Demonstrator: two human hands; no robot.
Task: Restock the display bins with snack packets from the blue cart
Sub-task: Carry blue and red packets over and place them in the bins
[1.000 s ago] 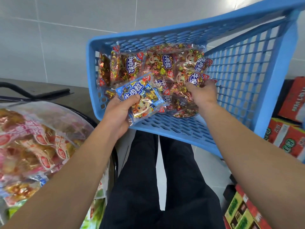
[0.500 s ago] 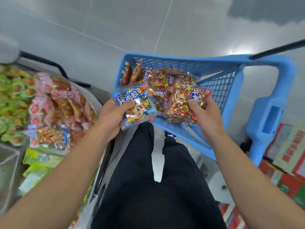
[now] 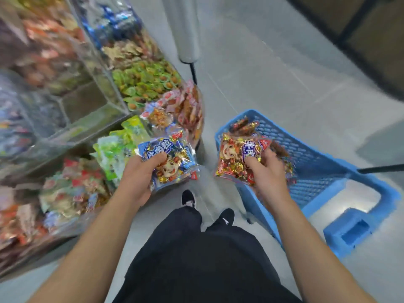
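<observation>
Both packets are now lifted out of the blue plastic cart — left hand grips the blue-edged snack packet, right hand the red-edged one — ready for the display bins

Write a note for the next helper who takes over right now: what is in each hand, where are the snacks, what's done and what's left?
Left hand: grips the blue snack packet, held over the floor between the bins and the cart.
Right hand: grips the red snack packet at the near edge of the blue cart.
A few more packets still lie in the cart.
The display bins stand to the left, already holding other snacks.
Done: two packets picked up.
Left: put both in their bin, probably to the left, then empty the cart.
</observation>
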